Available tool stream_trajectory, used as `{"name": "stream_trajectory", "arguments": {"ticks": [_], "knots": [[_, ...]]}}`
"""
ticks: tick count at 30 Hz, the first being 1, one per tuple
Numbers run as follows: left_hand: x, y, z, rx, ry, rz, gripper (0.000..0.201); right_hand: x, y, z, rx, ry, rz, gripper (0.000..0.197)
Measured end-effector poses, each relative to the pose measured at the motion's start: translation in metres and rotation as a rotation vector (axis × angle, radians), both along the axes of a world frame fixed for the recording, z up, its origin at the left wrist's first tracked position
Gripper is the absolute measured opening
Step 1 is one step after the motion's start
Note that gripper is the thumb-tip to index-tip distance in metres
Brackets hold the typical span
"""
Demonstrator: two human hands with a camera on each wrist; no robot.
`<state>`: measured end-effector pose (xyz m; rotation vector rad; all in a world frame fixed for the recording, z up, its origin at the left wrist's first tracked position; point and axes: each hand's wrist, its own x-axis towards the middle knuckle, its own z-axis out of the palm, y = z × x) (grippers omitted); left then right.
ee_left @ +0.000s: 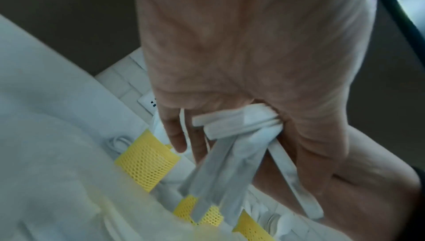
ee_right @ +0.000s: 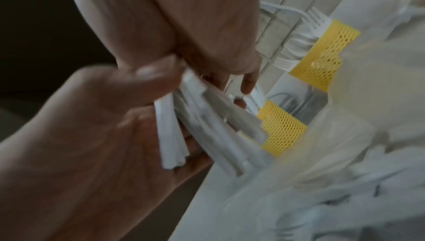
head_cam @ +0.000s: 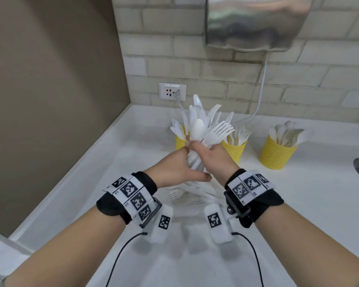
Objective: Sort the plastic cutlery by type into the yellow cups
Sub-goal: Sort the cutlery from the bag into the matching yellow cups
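Two hands share one mixed bundle of cutlery (head_cam: 203, 125): left hand (head_cam: 174, 168) closed round the handles, right hand (head_cam: 211, 156) wrapped just above. Three yellow cups (head_cam: 275, 152) stand beyond the grip on the bench (head_cam: 298, 204). One type is best singled out above the grip while the lower hold is kept firm.
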<state>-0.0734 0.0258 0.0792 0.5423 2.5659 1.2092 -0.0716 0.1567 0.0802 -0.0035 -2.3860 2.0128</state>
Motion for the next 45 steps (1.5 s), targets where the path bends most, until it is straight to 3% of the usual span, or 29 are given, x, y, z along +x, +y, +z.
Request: {"name": "stream_trajectory", "arguments": {"ticks": [4,7,12,15,17,21,24,29,33,45], "knots": [[-0.013,0.007,0.000,0.219,0.004,0.013,0.058,0.000,-0.006,0.006,-0.066,-0.036,0.008,0.037],[-0.015,0.015,-0.002,0.342,0.044,0.012,0.041,0.001,-0.009,0.009,-0.068,-0.014,0.029,0.034],[-0.008,0.027,-0.001,0.534,0.081,0.098,0.029,-0.002,-0.019,0.015,0.019,0.068,-0.002,0.058],[-0.007,0.031,0.001,0.560,0.031,0.109,0.019,-0.001,-0.022,0.015,0.082,0.149,-0.023,0.085],[-0.013,0.026,0.001,0.503,0.003,0.171,0.017,-0.002,-0.019,0.016,0.158,0.169,0.007,0.091],[-0.016,0.008,0.005,0.613,-0.092,0.130,0.004,-0.007,-0.013,0.024,0.092,0.149,-0.022,0.087],[-0.018,0.003,0.005,0.692,-0.135,0.089,0.019,-0.002,-0.009,0.033,-0.048,0.265,-0.196,0.065],[-0.019,-0.001,0.000,0.727,-0.204,0.053,0.052,-0.002,-0.005,0.038,-0.038,0.376,-0.196,0.042],[-0.019,-0.004,-0.003,0.774,-0.222,0.000,0.046,-0.005,-0.003,0.040,-0.107,0.335,-0.154,0.019],[-0.021,-0.013,-0.002,0.879,-0.269,0.012,0.039,-0.017,-0.006,0.044,-0.240,0.270,-0.075,0.018]]}}
